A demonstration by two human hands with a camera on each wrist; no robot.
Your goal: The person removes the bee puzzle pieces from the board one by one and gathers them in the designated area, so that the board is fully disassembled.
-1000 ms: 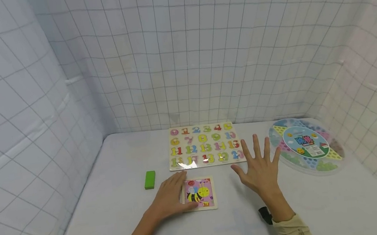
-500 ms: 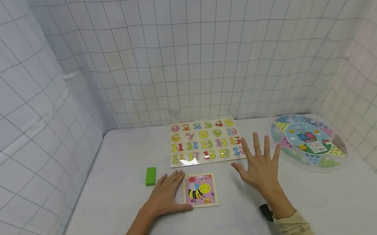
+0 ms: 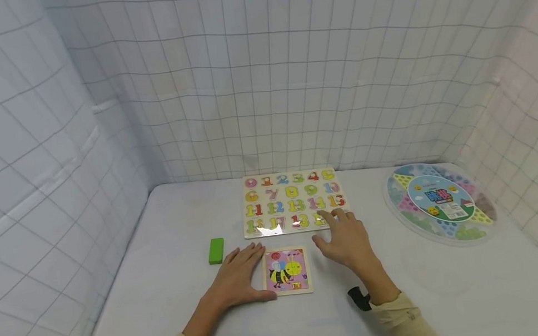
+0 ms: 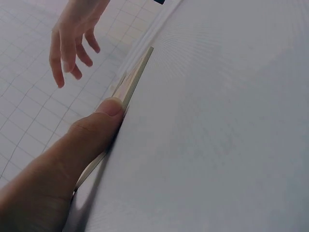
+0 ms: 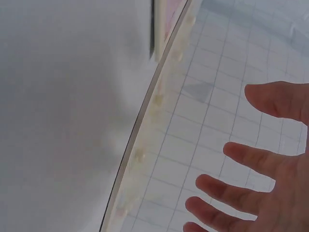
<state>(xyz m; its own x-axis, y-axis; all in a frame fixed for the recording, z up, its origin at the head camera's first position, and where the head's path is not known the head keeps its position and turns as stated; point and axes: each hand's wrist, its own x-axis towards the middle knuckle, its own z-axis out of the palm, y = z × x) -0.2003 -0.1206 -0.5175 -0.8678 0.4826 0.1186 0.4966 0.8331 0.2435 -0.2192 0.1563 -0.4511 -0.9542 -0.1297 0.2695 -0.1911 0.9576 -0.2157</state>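
The left hand (image 3: 239,280) lies flat on the white table (image 3: 168,247), fingers straight and slightly spread, thumb tip pressed against the left edge of a small square bee puzzle (image 3: 285,271); the left wrist view shows the thumb (image 4: 104,121) on that thin wooden edge. The right hand (image 3: 345,240) hovers just right of the puzzle, fingers loosely bent and apart, holding nothing, fingertips over the near right corner of the number peg board (image 3: 293,201).

The bee puzzle lies flat in the middle of the table, near the person. It looks light, stiff and thin, probably easy to slide on the smooth cloth; its loose pieces could tip out, so it is best held by two opposite edges and kept level.

A green block (image 3: 216,250) sits left of the hand; a round clear-lidded game tray (image 3: 438,203) lies far right.

Half a second ago the right hand was raised with fingers fanned wide; it has since lowered and moved left toward the puzzle. The left hand has stayed put.
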